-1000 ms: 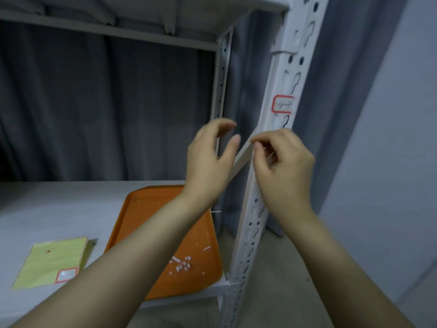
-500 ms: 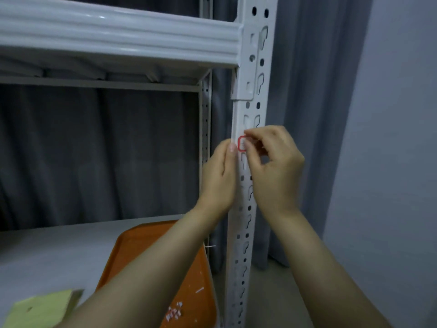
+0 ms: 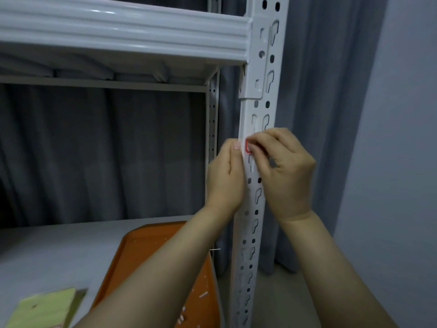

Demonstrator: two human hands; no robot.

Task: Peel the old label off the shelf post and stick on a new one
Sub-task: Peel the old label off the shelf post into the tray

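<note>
The white perforated shelf post [image 3: 256, 210] stands upright right of centre. A red-bordered label [image 3: 247, 147] is stuck on its front face; only its left edge shows, the rest lies under my fingers. My right hand [image 3: 286, 176] is curled in front of the post, thumb and fingertips pinched on the label. My left hand [image 3: 224, 181] grips the post's left edge at the same height, thumb pointing up beside the label. A yellow-green label sheet [image 3: 45, 308] lies on the lower shelf at the bottom left.
An orange tray [image 3: 146, 256] holding small white label scraps [image 3: 203, 294] sits on the grey lower shelf under my left forearm. A white shelf beam [image 3: 118, 31] crosses above. Grey curtain [image 3: 312, 114] hangs behind the post, with a pale wall [image 3: 397, 162] to the right.
Both hands rose along the post from below the label to the label itself, and my view tilted upward. The right fingers now cover most of the label; since half a second ago little moved.
</note>
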